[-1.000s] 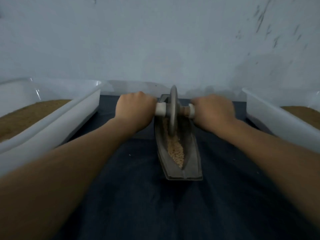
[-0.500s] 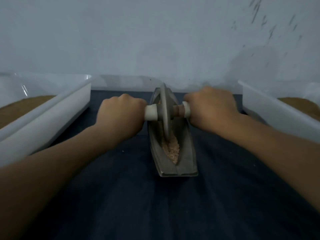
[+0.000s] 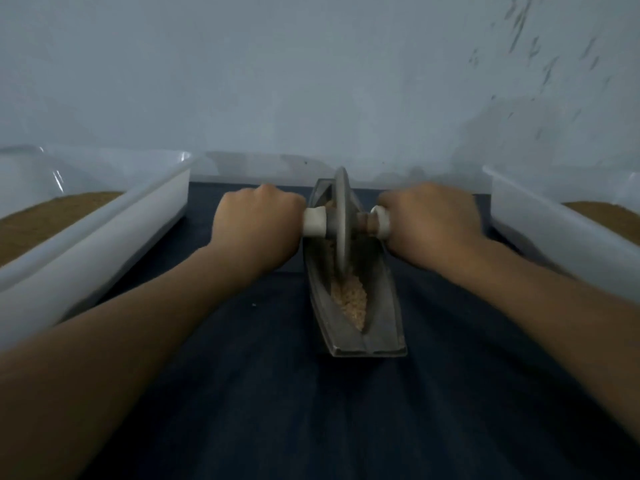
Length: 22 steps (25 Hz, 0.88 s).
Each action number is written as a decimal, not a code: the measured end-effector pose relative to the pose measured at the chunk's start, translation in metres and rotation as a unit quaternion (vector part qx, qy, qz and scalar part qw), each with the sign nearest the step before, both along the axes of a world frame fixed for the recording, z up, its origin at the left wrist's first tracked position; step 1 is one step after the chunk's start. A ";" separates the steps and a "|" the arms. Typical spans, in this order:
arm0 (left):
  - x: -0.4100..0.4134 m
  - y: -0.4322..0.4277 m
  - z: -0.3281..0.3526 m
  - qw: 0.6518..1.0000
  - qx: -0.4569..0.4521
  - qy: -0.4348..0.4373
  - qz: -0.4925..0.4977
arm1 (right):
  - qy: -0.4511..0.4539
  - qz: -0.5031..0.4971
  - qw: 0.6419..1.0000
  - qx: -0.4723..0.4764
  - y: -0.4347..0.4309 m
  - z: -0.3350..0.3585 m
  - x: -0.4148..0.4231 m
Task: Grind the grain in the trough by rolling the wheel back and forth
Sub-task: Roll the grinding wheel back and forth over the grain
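Note:
A grey boat-shaped trough [image 3: 384, 317] lies lengthwise on the dark cloth, its near half holding pale crushed grain [image 3: 349, 299]. A grey metal wheel [image 3: 341, 220] stands upright in the trough's far half, on a cross axle with white handle ends. My left hand [image 3: 258, 226] grips the left handle [image 3: 314, 221]. My right hand [image 3: 433, 220] grips the right handle [image 3: 380, 220]. Both fists sit level on either side of the wheel. The grain beneath the wheel is hidden.
A white plastic tub [image 3: 104, 233] with brown grain stands along the left, and another white tub [image 3: 554, 230] with brown grain along the right. A pale wall rises just behind the trough. Dark blue cloth [image 3: 277, 410] covers the surface toward me.
The wheel rolled toward me from the far end half a second ago, and has now rolled back away toward the far half. Both hands kept their grip on the handles.

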<state>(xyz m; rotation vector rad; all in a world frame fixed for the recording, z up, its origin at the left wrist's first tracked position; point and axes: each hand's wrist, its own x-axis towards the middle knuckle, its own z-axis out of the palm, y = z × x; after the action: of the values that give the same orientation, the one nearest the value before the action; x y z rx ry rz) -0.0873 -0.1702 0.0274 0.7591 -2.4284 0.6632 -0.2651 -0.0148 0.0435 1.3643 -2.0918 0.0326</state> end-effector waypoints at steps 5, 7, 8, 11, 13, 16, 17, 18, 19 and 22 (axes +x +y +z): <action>-0.022 -0.008 0.025 0.989 0.136 -0.038 0.040 | -0.106 -0.048 0.991 0.068 -0.037 0.030 -0.001; 0.001 0.002 0.010 0.998 0.067 -0.012 -0.007 | -0.062 0.007 0.996 0.061 -0.004 0.019 0.003; 0.015 0.009 0.001 0.999 0.014 0.002 -0.033 | -0.006 0.027 0.999 0.031 0.012 0.009 0.004; 0.028 0.009 -0.002 0.997 -0.029 0.025 -0.064 | 0.060 0.021 0.998 -0.014 0.026 0.004 0.007; 0.014 0.008 0.001 1.000 0.012 -0.009 -0.007 | -0.003 0.008 1.000 -0.005 0.004 0.003 0.004; -0.019 0.000 0.021 0.993 0.099 -0.022 0.052 | -0.078 -0.038 0.996 0.005 -0.031 0.016 0.001; -0.020 0.002 0.024 0.991 0.118 -0.033 0.060 | -0.090 -0.046 0.995 0.025 -0.033 0.019 0.000; -0.014 0.004 0.022 0.993 0.100 -0.038 0.053 | -0.090 -0.037 0.994 0.044 -0.026 0.019 -0.001; -0.001 0.008 0.017 0.997 0.070 -0.029 0.027 | -0.067 -0.013 0.997 0.046 -0.013 0.014 -0.002; 0.039 0.021 0.003 0.997 -0.032 0.009 -0.073 | 0.069 0.080 0.993 -0.045 0.035 -0.002 0.002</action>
<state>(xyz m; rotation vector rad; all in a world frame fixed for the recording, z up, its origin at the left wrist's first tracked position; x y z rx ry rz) -0.0482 -0.1489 0.0308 0.5543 -2.4065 0.6691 -0.2636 0.0197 0.0419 1.4356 -1.8424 0.0965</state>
